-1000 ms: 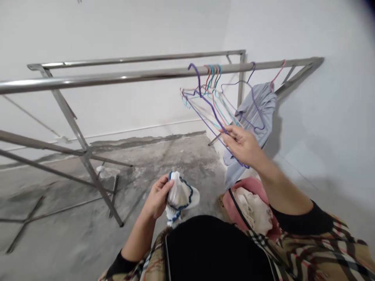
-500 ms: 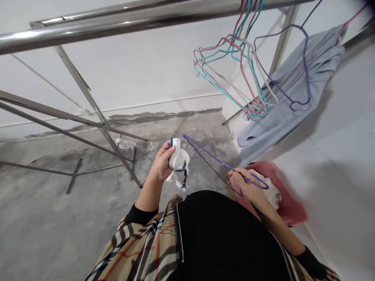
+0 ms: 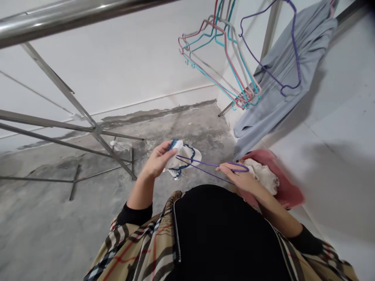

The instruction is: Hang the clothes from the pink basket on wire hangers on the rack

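Note:
My left hand (image 3: 158, 159) pinches a small white cloth item (image 3: 187, 153) with dark blue scalloped trim, its kind not clear, by its blue upper edge. The rest of the cloth hangs loosely to the right and below. In my right hand (image 3: 238, 177) is a purple clothes hanger (image 3: 212, 164), gripped near its hook. The hanger points left, and its far end overlaps the white cloth close to my left fingers. Whether that end lies inside the cloth or in front of it, I cannot tell.
Pink, turquoise and grey hangers (image 3: 225, 58) hang at upper right beside another purple hanger (image 3: 296, 50) and grey-blue trousers (image 3: 281, 86). A pink basin (image 3: 288, 195) holding white cloth (image 3: 263, 177) stands at right. The metal rack's legs (image 3: 96, 130) cross at left.
My right hand has brought the hanger leftward, so its end now meets the white cloth. The cloth has spread wider. The view has shifted slightly.

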`<action>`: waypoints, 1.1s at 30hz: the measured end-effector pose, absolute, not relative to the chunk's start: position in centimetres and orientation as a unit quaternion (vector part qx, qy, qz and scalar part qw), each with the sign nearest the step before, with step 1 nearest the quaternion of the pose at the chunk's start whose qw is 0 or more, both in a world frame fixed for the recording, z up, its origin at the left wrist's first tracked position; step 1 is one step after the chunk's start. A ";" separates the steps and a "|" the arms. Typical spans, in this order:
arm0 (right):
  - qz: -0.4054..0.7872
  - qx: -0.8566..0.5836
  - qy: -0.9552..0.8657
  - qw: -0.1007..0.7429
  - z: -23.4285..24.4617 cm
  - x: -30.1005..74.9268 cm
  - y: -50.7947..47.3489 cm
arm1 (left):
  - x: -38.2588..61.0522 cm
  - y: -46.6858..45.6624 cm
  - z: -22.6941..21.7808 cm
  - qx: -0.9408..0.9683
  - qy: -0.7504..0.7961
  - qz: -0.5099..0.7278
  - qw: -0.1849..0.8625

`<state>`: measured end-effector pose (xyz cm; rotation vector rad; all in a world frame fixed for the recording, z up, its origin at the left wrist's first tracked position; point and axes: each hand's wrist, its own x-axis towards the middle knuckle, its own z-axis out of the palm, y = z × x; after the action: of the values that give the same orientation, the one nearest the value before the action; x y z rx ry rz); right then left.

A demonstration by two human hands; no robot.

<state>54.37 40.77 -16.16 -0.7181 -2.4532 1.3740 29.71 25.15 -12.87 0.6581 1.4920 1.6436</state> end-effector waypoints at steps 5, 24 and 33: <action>0.505 -0.205 -0.821 0.171 -17.5 51.6 40.4 | 32.8 25.6 -12.1 0.467 0.695 0.459 0.296; 0.331 -0.342 -0.769 0.427 -24.7 51.5 39.6 | 32.2 24.1 -8.8 0.578 0.790 0.110 -0.172; 0.348 -0.430 -0.824 0.124 -27.6 45.6 39.4 | 34.2 24.8 -7.9 0.631 0.730 0.169 -0.202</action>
<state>45.58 39.42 -27.60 -1.2529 -2.4026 1.0149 34.20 24.81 -7.93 2.2855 2.6451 0.6132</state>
